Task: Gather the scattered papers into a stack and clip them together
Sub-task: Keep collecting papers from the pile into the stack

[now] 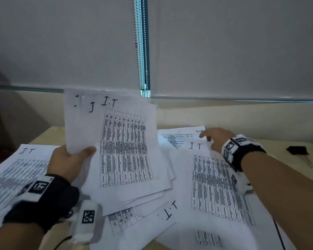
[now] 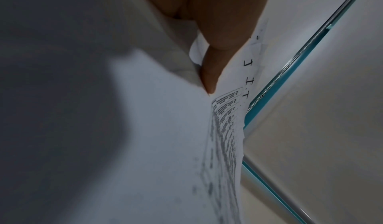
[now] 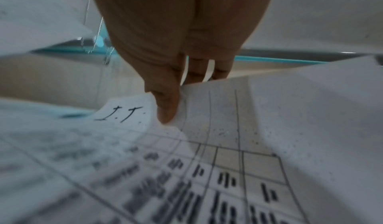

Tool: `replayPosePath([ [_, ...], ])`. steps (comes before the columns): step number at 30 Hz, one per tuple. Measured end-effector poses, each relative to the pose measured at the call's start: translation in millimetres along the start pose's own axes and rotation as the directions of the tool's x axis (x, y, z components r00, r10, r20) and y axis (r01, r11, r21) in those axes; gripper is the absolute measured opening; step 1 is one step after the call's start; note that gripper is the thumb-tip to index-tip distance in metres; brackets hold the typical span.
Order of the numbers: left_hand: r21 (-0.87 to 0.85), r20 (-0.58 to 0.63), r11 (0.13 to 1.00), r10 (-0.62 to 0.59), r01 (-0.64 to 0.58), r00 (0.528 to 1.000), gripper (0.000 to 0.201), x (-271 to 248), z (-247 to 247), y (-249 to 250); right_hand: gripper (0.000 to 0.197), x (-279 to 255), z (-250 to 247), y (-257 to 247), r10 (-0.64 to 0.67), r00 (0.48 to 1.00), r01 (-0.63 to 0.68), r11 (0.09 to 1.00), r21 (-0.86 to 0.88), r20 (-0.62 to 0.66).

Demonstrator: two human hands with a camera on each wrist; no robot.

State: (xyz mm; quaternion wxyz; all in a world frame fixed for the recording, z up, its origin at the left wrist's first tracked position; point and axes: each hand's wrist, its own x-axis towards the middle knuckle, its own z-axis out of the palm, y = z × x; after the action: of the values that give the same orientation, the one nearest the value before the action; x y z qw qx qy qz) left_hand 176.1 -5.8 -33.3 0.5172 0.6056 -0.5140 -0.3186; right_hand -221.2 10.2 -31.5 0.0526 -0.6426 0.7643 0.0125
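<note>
My left hand [image 1: 74, 157] grips a bundle of printed sheets [image 1: 116, 141] by its left edge and holds it raised and tilted above the table. In the left wrist view the thumb [image 2: 211, 78] presses on the bundle [image 2: 228, 129]. My right hand [image 1: 213, 139] pinches the top edge of a table-printed sheet [image 1: 219, 186] lying at the right, thumb [image 3: 165, 113] on top of that sheet [image 3: 207, 170], with the edge curling up. More loose sheets lie at the left [image 1: 14, 170], bottom centre [image 1: 148, 219] and behind the right hand [image 1: 179, 136]. A black binder clip [image 1: 297, 150] rests at the far right.
The pale wooden table [image 1: 43, 136] stands against a wall with grey roller blinds [image 1: 61, 42] and a bead chain [image 1: 140, 51]. A black cable [image 1: 278, 233] runs along the table's right front.
</note>
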Motion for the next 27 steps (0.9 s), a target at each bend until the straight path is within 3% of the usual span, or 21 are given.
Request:
replayPosePath([
  [4, 0.021, 0.011, 1.0, 0.021, -0.021, 1.0, 0.039, -1.1, 2.5, 8.5, 0.015, -17.7, -49.8, -6.0, -0.121, 0.983, 0.126, 0.992, 0.022, -0.14],
  [6, 0.009, 0.059, 0.999, 0.033, -0.033, 0.998, 0.038, -5.7, 8.8, 14.1, 0.014, -28.9, -77.7, -23.5, -0.236, 0.955, 0.249, 0.967, 0.053, -0.181],
  [9, -0.018, 0.217, 0.998, 0.068, -0.065, 0.974, 0.031, -18.3, 27.4, 27.1, 0.017, -49.0, -114.6, -59.9, -0.398, 0.844, 0.451, 0.889, 0.074, -0.359],
  [11, -0.058, 0.327, 0.994, 0.103, -0.089, 0.94, 0.02, -37.2, 39.2, 41.3, 0.016, -57.7, -131.6, -80.2, -0.445, 0.784, 0.5, 0.866, 0.016, -0.433],
  [13, -0.191, 0.387, 0.98, 0.124, -0.052, 0.914, 0.005, -57.9, 49.6, 55.9, 0.016, -60.6, -140.6, -93.5, -0.449, 0.767, 0.501, 0.865, -0.009, -0.457],
  [16, -0.361, 0.426, 0.932, 0.15, 0.016, 0.892, 0.008, -80.7, 60.1, 67.1, 0.008, -69.3, -148.4, -98.1, -0.364, 0.792, 0.443, 0.895, 0.05, -0.491],
  [19, -0.358, 0.466, 0.934, 0.189, -0.011, 0.864, 0.04, -86.6, 68.1, 66.0, 0.004, -80.8, -150.9, -97.3, -0.323, 0.795, 0.394, 0.919, 0.032, -0.513],
  [21, -0.35, 0.437, 0.934, 0.226, -0.067, 0.871, 0.03, -89.1, 73.7, 66.7, 0.012, -90.5, -152.9, -97.1, -0.3, 0.776, 0.381, 0.924, 0.033, -0.555],
  [23, -0.376, 0.377, 0.924, 0.225, -0.073, 0.899, 0.011, -89.5, 79.6, 68.5, 0.035, -102.2, -151.8, -90.6, -0.215, 0.698, 0.392, 0.913, 0.114, -0.683],
  [25, -0.369, 0.355, 0.926, 0.219, -0.079, 0.909, 0.011, -84.5, 81.7, 72.4, 0.059, -118.0, -143.7, -73.0, 0.006, 0.559, 0.431, 0.852, 0.297, -0.829],
  [26, -0.366, 0.355, 0.928, 0.209, -0.07, 0.911, 0.01, -81.4, 81.1, 75.6, 0.069, -125.4, -134.7, -60.9, 0.141, 0.522, 0.443, 0.798, 0.409, -0.841],
  [27, -0.368, 0.358, 0.928, 0.198, -0.057, 0.913, 0.01, -77.5, 80.5, 77.8, 0.081, -130.4, -123.2, -48.3, 0.265, 0.537, 0.433, 0.728, 0.532, -0.801],
])
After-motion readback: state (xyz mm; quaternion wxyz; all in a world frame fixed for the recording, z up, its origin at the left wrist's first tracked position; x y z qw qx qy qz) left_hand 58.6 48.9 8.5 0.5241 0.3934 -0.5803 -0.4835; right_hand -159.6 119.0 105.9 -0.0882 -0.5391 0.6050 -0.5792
